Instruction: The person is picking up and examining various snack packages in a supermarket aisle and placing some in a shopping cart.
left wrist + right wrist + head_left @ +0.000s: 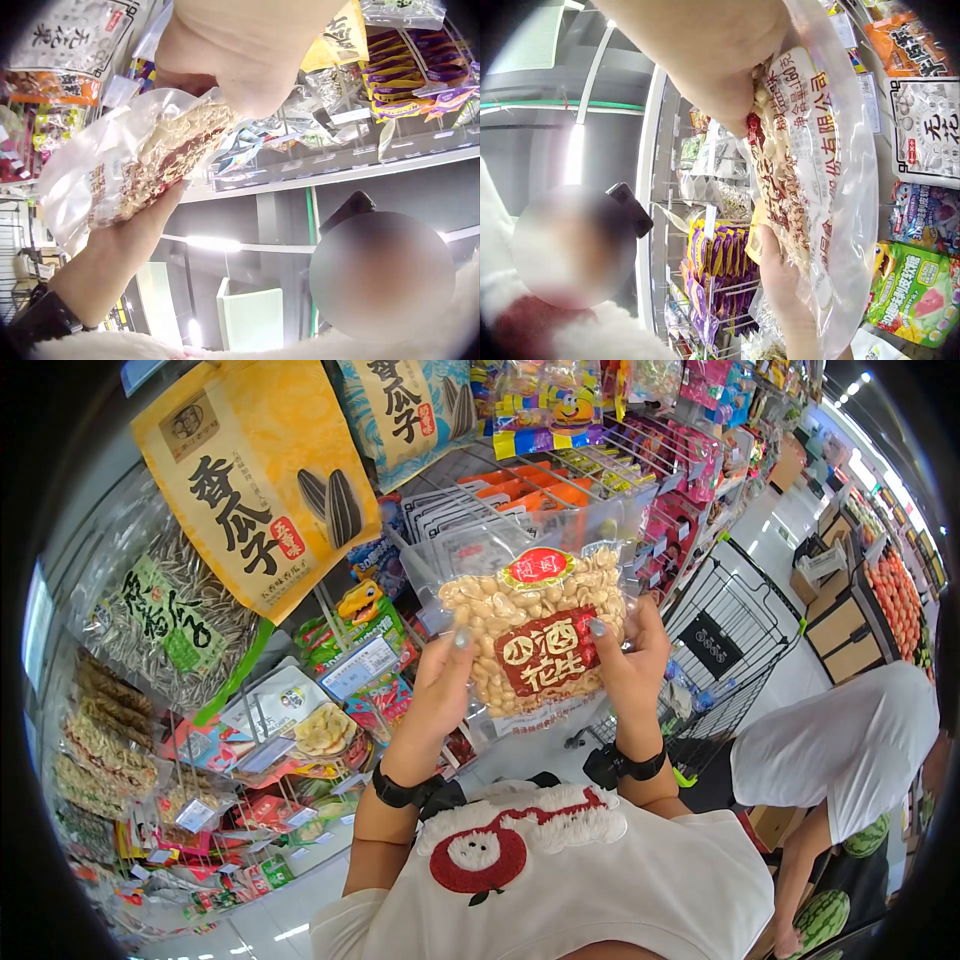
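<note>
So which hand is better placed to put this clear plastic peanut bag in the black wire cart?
Probably the right hand: it holds the clear bag by the side nearer the black cart; the left hand holds the far side.

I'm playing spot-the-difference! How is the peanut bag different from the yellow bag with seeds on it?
The peanut bag is see-through, showing real peanuts; the yellow bag isn't, but has a picture of striped seeds. The left hand and right hand hold the peanut bag; no hand touches the yellow bag. Both have writing and some red.
</note>
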`<state>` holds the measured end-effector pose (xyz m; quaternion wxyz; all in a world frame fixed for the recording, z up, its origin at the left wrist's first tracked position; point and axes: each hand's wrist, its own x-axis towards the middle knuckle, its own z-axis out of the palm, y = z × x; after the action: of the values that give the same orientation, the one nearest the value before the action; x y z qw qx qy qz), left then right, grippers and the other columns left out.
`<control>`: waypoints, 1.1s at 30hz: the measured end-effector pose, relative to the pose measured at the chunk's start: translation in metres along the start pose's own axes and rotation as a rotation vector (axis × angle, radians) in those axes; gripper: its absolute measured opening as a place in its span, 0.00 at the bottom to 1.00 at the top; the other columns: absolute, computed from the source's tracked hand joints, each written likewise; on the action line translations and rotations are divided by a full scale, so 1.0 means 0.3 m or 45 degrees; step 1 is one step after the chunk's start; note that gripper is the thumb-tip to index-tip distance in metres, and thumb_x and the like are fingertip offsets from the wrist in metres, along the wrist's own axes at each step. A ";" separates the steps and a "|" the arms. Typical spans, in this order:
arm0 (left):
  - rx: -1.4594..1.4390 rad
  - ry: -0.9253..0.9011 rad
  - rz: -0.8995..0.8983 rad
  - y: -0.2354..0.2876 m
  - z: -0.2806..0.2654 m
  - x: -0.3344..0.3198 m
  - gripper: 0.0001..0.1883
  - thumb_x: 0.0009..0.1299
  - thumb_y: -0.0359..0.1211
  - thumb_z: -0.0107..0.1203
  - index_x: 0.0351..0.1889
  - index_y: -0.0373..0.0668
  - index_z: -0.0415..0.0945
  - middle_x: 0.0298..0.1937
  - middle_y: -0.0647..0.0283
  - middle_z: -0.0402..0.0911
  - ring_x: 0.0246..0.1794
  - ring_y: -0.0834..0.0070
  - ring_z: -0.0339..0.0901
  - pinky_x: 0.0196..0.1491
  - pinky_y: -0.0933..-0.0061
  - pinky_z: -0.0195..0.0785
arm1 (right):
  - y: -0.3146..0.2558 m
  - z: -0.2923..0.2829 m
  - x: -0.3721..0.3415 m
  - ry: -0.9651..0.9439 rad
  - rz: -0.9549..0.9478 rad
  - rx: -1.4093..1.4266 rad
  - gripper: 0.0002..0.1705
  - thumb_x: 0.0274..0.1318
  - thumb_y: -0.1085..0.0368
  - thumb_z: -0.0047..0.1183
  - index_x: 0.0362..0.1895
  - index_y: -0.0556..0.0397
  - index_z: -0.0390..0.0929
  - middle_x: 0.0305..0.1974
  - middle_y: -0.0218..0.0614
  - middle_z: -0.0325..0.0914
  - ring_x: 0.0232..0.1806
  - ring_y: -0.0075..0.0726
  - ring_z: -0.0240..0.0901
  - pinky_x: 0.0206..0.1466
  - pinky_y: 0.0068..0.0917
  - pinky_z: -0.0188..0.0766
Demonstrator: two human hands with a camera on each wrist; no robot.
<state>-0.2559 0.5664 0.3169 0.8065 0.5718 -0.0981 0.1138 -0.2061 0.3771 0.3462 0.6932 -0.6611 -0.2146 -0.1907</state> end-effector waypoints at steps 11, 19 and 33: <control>0.680 -0.327 0.246 -0.068 -0.028 0.002 0.12 0.65 0.35 0.45 0.40 0.36 0.69 0.28 0.60 0.73 0.25 0.77 0.69 0.28 0.78 0.60 | 0.293 -0.134 0.000 -0.350 0.074 0.327 0.19 0.45 0.65 0.57 0.42 0.60 0.69 0.36 0.32 0.74 0.35 0.21 0.69 0.39 0.17 0.65; 0.776 -0.692 0.007 -0.106 -0.034 -0.007 0.27 0.58 0.31 0.49 0.58 0.44 0.58 0.47 0.50 0.72 0.44 0.57 0.72 0.47 0.66 0.63 | 0.566 -0.259 -0.050 -0.843 0.508 0.111 0.13 0.40 0.67 0.60 0.35 0.55 0.76 0.20 0.17 0.65 0.20 0.11 0.54 0.22 0.14 0.51; 1.321 -0.361 -0.104 0.086 -0.144 -0.191 0.24 0.55 0.42 0.55 0.48 0.41 0.70 0.39 0.53 0.75 0.37 0.58 0.73 0.40 0.67 0.66 | 0.597 0.012 -0.104 -1.213 0.708 0.511 0.13 0.39 0.71 0.55 0.35 0.59 0.75 0.21 0.20 0.68 0.21 0.12 0.58 0.22 0.16 0.53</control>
<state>-0.3171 0.6114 0.3094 0.4009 0.9082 -0.1145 0.0377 -0.1341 0.3896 0.1798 0.6558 -0.5614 -0.3530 0.3608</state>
